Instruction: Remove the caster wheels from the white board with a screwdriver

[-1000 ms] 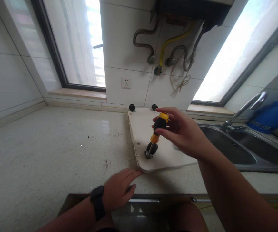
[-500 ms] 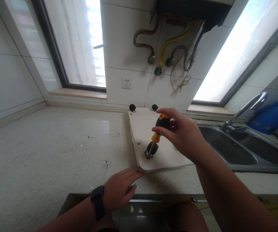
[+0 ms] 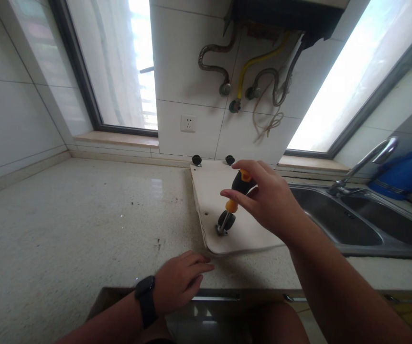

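Observation:
My right hand [image 3: 263, 196] grips the yellow and black handle of a screwdriver [image 3: 242, 182], thumb on one side and fingers on the other. The screwdriver leans, its shaft running down to the metal plate of a black caster wheel [image 3: 226, 220]. That caster stands on the near left corner of a pale board [image 3: 209, 191] with rounded corners. Just off the board's near edge, my left hand [image 3: 182, 277] hovers or rests at the counter's front with fingers extended, holding nothing. Two more casters, one at the far left corner [image 3: 196, 160] and one farther right [image 3: 230, 159], stand on the board's back edge.
A pale speckled counter [image 3: 94, 215] carries the board. To the right are a double steel sink [image 3: 335, 220], a faucet [image 3: 363, 162] and a blue object [image 3: 403, 172]. Pipes and a yellow hose [image 3: 252, 59] run down the tiled wall above a socket [image 3: 188, 123].
My left fingers have come off the board's near corner and moved slightly down. My right thumb has shifted a little left on the screwdriver handle, which still stands at the same caster.

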`<state>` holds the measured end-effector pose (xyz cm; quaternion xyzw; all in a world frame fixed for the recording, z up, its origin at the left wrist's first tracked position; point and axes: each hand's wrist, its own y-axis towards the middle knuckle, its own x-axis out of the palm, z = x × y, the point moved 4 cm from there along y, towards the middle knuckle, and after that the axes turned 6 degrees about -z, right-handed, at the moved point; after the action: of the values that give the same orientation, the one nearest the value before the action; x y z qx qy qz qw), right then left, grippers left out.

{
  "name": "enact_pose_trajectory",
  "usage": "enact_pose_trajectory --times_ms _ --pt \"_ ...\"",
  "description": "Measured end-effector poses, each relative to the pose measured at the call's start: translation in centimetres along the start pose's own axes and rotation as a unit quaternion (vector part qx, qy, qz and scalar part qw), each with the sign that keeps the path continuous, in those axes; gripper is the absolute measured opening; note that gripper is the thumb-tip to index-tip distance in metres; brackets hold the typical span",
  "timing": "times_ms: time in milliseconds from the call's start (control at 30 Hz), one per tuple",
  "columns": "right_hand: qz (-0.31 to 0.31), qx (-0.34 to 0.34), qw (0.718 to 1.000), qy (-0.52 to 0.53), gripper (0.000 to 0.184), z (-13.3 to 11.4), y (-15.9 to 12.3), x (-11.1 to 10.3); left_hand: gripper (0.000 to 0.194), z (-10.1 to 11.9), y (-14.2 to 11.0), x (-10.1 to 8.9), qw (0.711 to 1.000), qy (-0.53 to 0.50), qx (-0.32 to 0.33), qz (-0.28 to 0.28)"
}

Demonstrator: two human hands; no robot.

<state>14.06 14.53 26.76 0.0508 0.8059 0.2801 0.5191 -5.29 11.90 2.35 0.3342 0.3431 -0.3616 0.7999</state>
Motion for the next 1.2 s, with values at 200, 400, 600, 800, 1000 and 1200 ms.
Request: enact_pose_trajectory --times_ms 200,400,600,800,1000,1200 --pt "-0.030 0.034 0.991 0.128 0.060 1.0 -0.1 -0.1 0.040 0.0 -0.1 0.0 1.000 -0.007 -0.001 0.005" --pt "-0.127 0.008 0.946 0.298 0.061 1.1 -0.4 0.5 0.039 -0.2 -0.1 0.1 1.000 -0.005 0.000 0.002" --pt "-0.021 0.026 0.994 0.101 0.053 0.0 -0.1 0.3 0.035 -0.2 0.0 0.1 1.000 0.001 0.000 0.005" --pt "-0.063 0.044 0.988 0.137 0.056 0.1 0.0 -0.2 0.029 -0.4 -0.1 0.3 1.000 0.004 -0.001 0.018" --pt "-0.138 0.026 0.956 0.256 0.056 0.3 -0.2 0.0 0.027 -0.4 -0.2 0.4 1.000 0.004 0.000 0.017" --pt "-0.038 0.036 0.995 0.086 0.052 0.0 0.0 0.1 0.027 -0.4 0.0 0.4 1.000 0.002 0.002 0.014"
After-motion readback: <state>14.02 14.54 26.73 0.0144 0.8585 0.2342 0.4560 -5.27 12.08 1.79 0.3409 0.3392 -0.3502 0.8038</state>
